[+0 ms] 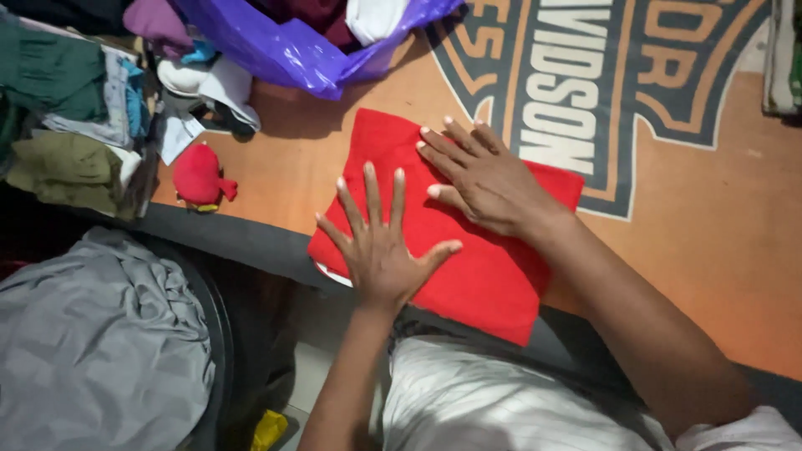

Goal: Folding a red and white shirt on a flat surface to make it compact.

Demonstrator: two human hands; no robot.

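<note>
A folded red cloth point(468, 250) lies flat on an orange blanket point(693, 225) that bears a large dark emblem. Both hands press on the cloth. The left hand point(380, 242) rests palm down on the cloth's near left part, fingers spread wide and straight, gripping nothing. The right hand point(480, 175) lies palm down on the cloth's far part, just beyond the left hand, fingers stretched out flat and slightly fanned, thumb tucked toward the left hand; it too grips nothing. The two hands are close but do not touch.

Left of the cloth, on the same blanket, sits a small red plush toy point(199, 175). Beyond the cloth, at the blanket's far edge, lies a purple plastic bag point(292, 46) with clothes inside. Farther left of the toy is a heap of mixed clothes point(75, 108) in green, grey and blue. Near-left of the cloth, below the blanket's dark edge, lies a rumpled grey sheet point(100, 351). The person's white striped shirt point(484, 401) shows just nearer than the cloth.
</note>
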